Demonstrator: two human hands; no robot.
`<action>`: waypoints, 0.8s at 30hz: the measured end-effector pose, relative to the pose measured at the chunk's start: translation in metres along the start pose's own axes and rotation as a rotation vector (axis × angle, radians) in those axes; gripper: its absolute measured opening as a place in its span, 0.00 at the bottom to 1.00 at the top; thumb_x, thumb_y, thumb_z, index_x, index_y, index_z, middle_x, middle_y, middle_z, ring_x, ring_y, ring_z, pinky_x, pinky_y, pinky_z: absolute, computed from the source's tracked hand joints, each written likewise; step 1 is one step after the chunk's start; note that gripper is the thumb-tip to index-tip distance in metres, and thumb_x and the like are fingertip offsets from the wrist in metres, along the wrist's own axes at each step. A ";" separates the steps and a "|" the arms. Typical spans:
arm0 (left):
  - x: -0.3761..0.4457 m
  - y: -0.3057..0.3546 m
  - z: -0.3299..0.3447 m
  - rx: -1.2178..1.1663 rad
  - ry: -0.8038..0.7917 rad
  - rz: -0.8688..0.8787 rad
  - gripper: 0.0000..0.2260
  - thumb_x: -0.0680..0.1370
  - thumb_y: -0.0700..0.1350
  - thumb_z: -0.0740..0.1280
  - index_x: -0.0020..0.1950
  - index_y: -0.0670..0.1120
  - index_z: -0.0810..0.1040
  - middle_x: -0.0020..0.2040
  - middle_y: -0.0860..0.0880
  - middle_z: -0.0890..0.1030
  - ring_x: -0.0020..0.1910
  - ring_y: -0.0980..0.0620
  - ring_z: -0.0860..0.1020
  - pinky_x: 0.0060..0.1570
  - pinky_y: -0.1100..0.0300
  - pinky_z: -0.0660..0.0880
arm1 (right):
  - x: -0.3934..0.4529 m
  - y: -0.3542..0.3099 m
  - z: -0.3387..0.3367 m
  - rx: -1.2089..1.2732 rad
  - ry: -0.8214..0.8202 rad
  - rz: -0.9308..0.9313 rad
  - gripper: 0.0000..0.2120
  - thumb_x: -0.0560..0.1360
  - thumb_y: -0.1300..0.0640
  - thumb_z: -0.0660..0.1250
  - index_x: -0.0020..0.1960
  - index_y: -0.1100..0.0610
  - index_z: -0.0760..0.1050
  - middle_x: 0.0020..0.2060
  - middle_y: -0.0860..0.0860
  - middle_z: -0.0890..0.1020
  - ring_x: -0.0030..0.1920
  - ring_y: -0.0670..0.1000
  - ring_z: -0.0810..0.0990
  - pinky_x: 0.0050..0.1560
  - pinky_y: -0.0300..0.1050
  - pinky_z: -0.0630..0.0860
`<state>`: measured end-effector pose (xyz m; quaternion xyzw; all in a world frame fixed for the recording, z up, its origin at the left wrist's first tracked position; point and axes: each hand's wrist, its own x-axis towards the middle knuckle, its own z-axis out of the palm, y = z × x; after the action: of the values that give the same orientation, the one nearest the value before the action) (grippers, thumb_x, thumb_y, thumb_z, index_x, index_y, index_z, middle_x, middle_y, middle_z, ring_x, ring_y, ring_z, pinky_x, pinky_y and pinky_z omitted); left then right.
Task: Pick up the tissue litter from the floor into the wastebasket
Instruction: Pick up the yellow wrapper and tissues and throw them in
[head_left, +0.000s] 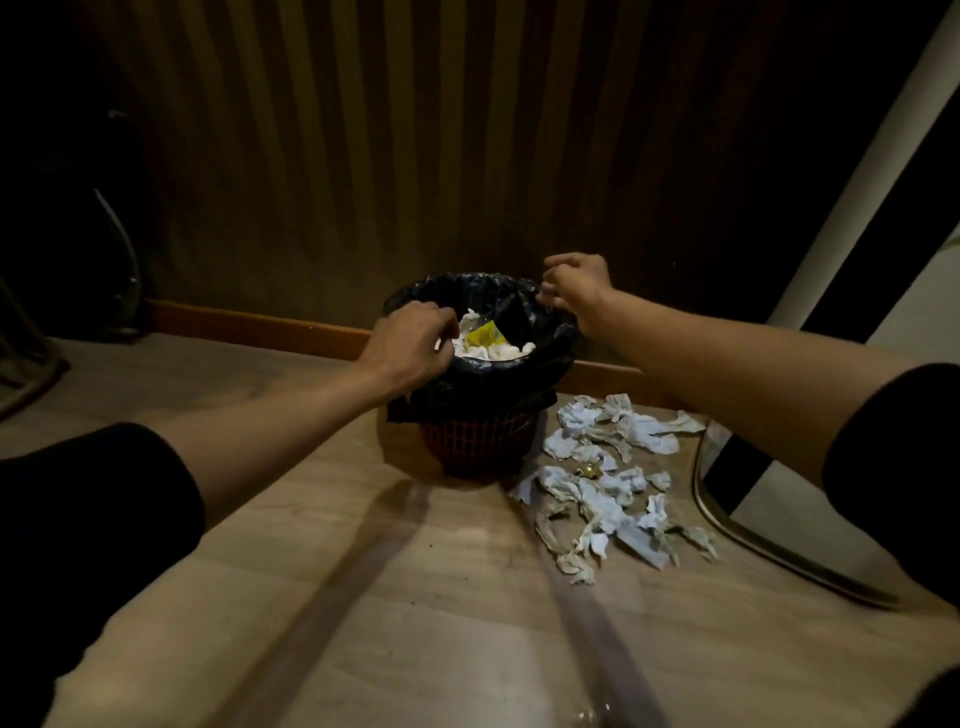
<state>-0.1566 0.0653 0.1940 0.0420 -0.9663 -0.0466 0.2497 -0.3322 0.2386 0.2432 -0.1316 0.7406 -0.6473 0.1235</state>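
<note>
A small red mesh wastebasket (475, 441) lined with a black plastic bag (535, 338) stands on the wooden floor against the wall. White tissues and a yellow wrapper (485, 335) lie inside it. My left hand (410, 345) grips the bag's rim on the left side. On the right side my right hand (576, 288) pinches the bag's rim. A pile of crumpled white tissue litter (608, 478) lies on the floor just right of the basket.
A wooden skirting board (260, 327) runs along the striped wall behind the basket. A curved metal chair leg (727, 525) rests on the floor right of the tissues. A dark object with a metal tube (124, 244) stands at far left.
</note>
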 end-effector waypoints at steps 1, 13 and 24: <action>-0.001 0.007 0.004 0.005 -0.024 0.030 0.08 0.76 0.49 0.64 0.53 0.50 0.78 0.48 0.49 0.80 0.50 0.48 0.78 0.45 0.49 0.79 | 0.001 0.007 -0.011 -0.031 0.020 -0.008 0.11 0.77 0.69 0.63 0.53 0.56 0.78 0.60 0.58 0.78 0.57 0.56 0.82 0.42 0.41 0.82; -0.013 0.099 0.066 0.119 -0.344 0.221 0.09 0.71 0.49 0.66 0.50 0.50 0.76 0.47 0.48 0.79 0.49 0.44 0.79 0.37 0.51 0.77 | 0.031 0.151 -0.141 -0.513 0.016 0.113 0.05 0.77 0.61 0.66 0.52 0.58 0.79 0.49 0.55 0.82 0.44 0.51 0.83 0.39 0.42 0.82; -0.018 0.134 0.132 0.135 -0.814 0.012 0.14 0.75 0.53 0.67 0.57 0.48 0.76 0.56 0.44 0.78 0.54 0.41 0.79 0.44 0.55 0.73 | 0.046 0.227 -0.118 -0.833 -0.343 0.200 0.08 0.72 0.61 0.71 0.49 0.64 0.80 0.45 0.59 0.83 0.44 0.57 0.84 0.42 0.49 0.85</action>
<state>-0.2132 0.2087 0.0855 0.0310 -0.9873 0.0057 -0.1560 -0.4254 0.3608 0.0330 -0.2030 0.9155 -0.2483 0.2428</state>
